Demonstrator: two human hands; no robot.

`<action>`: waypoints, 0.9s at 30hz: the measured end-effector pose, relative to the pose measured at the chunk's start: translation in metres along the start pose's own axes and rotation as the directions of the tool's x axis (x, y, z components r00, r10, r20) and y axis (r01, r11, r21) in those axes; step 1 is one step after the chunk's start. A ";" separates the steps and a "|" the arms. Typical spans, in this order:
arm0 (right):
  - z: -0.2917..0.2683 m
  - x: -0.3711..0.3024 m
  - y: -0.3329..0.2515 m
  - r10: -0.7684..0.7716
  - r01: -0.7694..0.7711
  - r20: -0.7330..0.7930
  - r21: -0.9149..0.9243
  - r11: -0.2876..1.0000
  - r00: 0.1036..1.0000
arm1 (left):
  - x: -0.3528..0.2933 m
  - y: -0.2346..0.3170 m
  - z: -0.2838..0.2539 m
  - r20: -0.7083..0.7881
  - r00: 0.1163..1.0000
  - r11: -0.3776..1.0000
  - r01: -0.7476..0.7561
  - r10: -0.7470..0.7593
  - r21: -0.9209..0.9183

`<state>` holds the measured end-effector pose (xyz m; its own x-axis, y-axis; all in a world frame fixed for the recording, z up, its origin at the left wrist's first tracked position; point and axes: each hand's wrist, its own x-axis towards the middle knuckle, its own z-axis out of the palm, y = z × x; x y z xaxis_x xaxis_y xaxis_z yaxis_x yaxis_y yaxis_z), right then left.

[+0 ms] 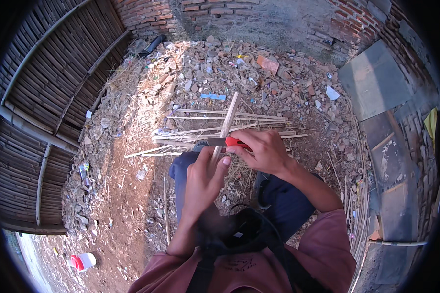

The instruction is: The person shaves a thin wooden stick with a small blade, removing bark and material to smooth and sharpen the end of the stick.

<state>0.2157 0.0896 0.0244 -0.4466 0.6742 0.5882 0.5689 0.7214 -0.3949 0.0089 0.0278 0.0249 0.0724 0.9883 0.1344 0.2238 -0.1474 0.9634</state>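
My left hand (204, 180) is closed around the lower part of a pale bamboo strip (231, 113), which points up and slightly away to the right. In my right hand (265, 150) is a red-handled utility knife (235, 143). Its dark blade lies across the strip, just above my left fingers. Whether the edge has bitten into the strip, I cannot tell. Beyond my hands, several split bamboo strips (195, 117) lie loosely crossed on the ground.
Rubble (293, 83) covers the ground up to a brick wall (259, 22). A bamboo-slat wall (39, 58) rises at left. Flat panels (376, 80) lean at right. A white container with a red lid (86, 261) lies at lower left. My bent knees flank the work.
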 end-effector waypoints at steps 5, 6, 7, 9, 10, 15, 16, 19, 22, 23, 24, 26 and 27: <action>-0.001 0.002 -0.004 -0.008 0.008 0.006 -0.008 1.000 1.000 | 0.007 -0.006 0.001 0.010 0.999 0.998 0.040 -0.039 -0.055; 0.000 0.002 -0.003 -0.024 0.024 -0.005 -0.023 0.999 1.000 | 0.008 -0.010 0.003 -0.024 0.999 1.000 0.024 -0.024 0.001; 0.000 0.002 -0.004 -0.024 0.024 -0.006 -0.024 0.999 1.000 | 0.008 -0.012 0.004 -0.057 0.998 0.998 0.009 -0.006 0.057; 0.003 0.000 -0.006 -0.010 0.008 -0.026 -0.064 0.998 1.000 | 0.008 -0.013 0.008 -0.095 0.995 0.996 -0.008 0.017 0.085; 0.004 0.000 -0.007 -0.009 0.008 -0.026 -0.064 0.998 1.000 | 0.008 -0.013 0.010 -0.134 0.990 0.993 -0.025 0.041 0.113; 0.003 0.001 -0.013 -0.007 -0.001 -0.066 -0.128 0.992 0.998 | 0.007 -0.007 0.017 -0.213 0.973 0.989 -0.059 0.086 0.133; 0.003 0.002 -0.014 -0.007 -0.001 -0.067 -0.127 0.992 0.998 | 0.007 -0.006 0.017 -0.225 0.970 0.988 -0.060 0.091 0.140; 0.003 0.002 -0.017 -0.001 -0.012 -0.071 -0.180 0.984 0.997 | 0.007 -0.005 0.018 -0.230 0.970 0.994 -0.054 0.076 0.100; 0.002 0.001 -0.019 0.000 -0.020 -0.093 -0.213 0.977 0.996 | 0.008 -0.005 0.021 -0.263 0.963 0.997 -0.048 0.064 0.067; 0.001 0.001 -0.020 0.000 -0.024 -0.102 -0.234 0.972 0.995 | 0.009 -0.005 0.022 -0.265 0.962 0.997 -0.048 0.064 0.067; 0.001 0.001 -0.021 0.000 -0.028 -0.111 -0.255 0.967 0.994 | 0.009 -0.005 0.022 -0.266 0.962 0.997 -0.043 0.060 0.070; 0.001 0.000 -0.023 0.007 -0.048 -0.139 -0.291 0.955 0.990 | 0.009 -0.008 0.022 -0.269 0.962 0.997 -0.038 0.057 0.074; 0.002 0.000 -0.024 0.014 -0.069 -0.167 -0.327 0.943 0.986 | 0.008 -0.013 0.021 -0.258 0.966 0.994 0.000 0.028 0.108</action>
<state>0.2013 0.0727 0.0324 -0.3166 0.6482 0.6925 0.7927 0.5818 -0.1822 0.0268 0.0370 0.0091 -0.1746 0.9604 0.2171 0.3274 -0.1513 0.9327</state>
